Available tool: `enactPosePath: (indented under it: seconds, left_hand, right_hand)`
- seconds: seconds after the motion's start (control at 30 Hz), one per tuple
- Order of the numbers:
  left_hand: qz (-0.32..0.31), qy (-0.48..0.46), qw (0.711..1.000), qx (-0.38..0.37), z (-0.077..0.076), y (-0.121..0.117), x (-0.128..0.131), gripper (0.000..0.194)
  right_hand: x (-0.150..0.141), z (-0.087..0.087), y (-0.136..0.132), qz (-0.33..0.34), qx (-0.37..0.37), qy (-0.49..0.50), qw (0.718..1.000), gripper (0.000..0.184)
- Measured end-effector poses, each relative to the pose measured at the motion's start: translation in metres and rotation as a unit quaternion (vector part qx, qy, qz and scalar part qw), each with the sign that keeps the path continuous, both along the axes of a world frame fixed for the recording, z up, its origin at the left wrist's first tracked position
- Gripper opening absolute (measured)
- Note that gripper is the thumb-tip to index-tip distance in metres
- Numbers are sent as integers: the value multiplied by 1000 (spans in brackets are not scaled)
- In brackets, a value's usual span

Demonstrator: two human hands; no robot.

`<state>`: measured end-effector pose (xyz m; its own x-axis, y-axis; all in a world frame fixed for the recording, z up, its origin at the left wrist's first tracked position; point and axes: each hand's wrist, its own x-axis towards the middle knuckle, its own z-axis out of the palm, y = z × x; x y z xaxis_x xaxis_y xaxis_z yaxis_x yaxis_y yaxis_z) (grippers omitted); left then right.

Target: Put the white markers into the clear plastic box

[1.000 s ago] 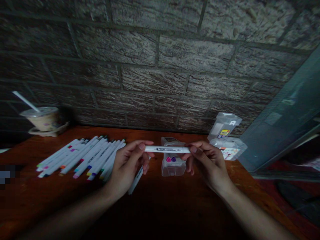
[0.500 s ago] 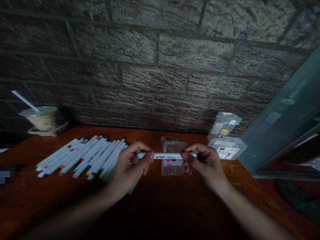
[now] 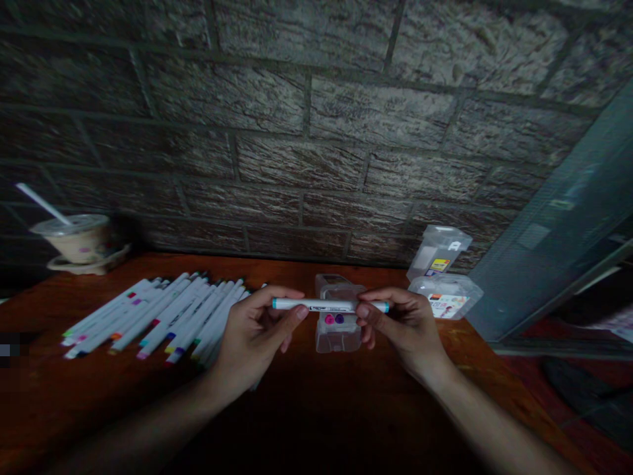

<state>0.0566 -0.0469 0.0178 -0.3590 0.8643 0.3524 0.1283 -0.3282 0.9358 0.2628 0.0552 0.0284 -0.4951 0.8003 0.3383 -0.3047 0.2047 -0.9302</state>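
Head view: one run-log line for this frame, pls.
left hand: on marker | right hand: on same marker, other end | marker: level, teal ends | behind: clear case, pink and purple ends visible

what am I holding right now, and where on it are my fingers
A marker, pinched just in from each end: left hand toward the left end, right hand toward the right.

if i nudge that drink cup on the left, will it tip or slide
The cup looks filled with something pale brown, so it is probably fairly heavy and could slosh. It narrows downward, so a high push might tip it, though the tray beneath likely steadies it. The straw slants out and could easily catch.
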Motion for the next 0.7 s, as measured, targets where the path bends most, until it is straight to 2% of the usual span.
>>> enactPosePath:
  seconds: [0.27,0.7]
  left_hand:
    - [-24,-46,998,32,-7,0,-5,16]
    - [-59,-127,989,51,-9,2,-8,19]
  right_hand:
    - [0,-1,-2,17,16,0,1000,13]
    - [3,3,-1,56,-34,47,997,13]
